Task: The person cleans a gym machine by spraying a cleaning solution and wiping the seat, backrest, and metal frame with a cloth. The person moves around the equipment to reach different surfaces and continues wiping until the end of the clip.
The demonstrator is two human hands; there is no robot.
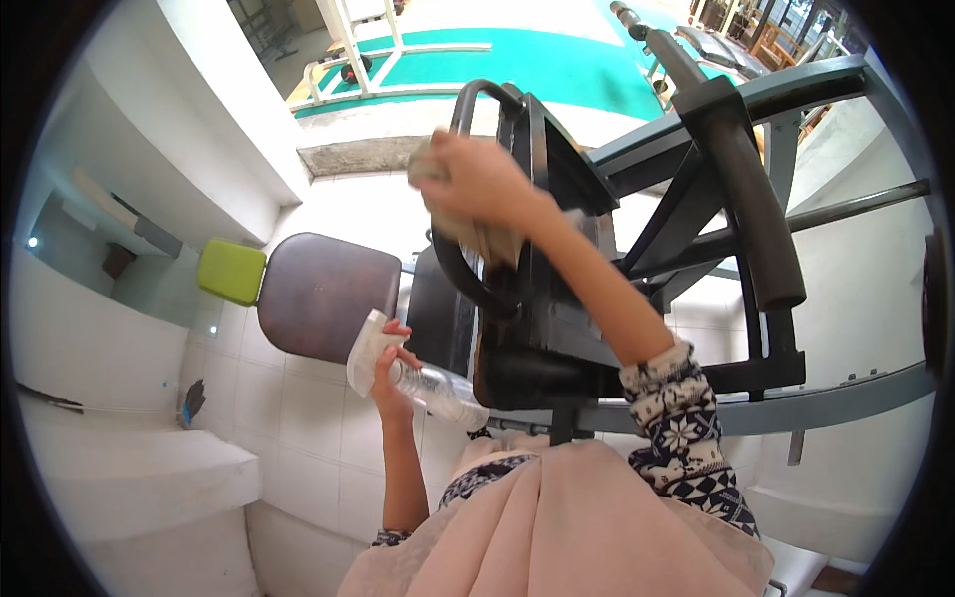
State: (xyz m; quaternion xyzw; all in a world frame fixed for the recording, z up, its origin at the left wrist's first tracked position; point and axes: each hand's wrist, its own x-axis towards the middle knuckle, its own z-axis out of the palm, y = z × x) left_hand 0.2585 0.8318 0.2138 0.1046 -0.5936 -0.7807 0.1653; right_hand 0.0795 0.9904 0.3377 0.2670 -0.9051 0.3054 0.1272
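My right hand [485,179] grips a beige cloth [481,237] around the curved black handle [466,272] of an exercise machine. Hand and cloth are slightly blurred. Below and to the left, my left hand [392,366] holds a spray bottle [444,392] by its neck. The bottle has a white trigger head and a clear body, which lies tilted toward the machine. Black panels [574,172] of the machine stand just right of the handle. Part of the handle is hidden behind the cloth and my right hand.
A brown padded seat [328,295] and a small lime-green pad [231,270] are left of the machine. A thick foam-covered bar [746,194] and grey steel frame [850,395] extend on the right. Beyond a low concrete step [373,155] lies green flooring [522,63] with a white rack [373,82].
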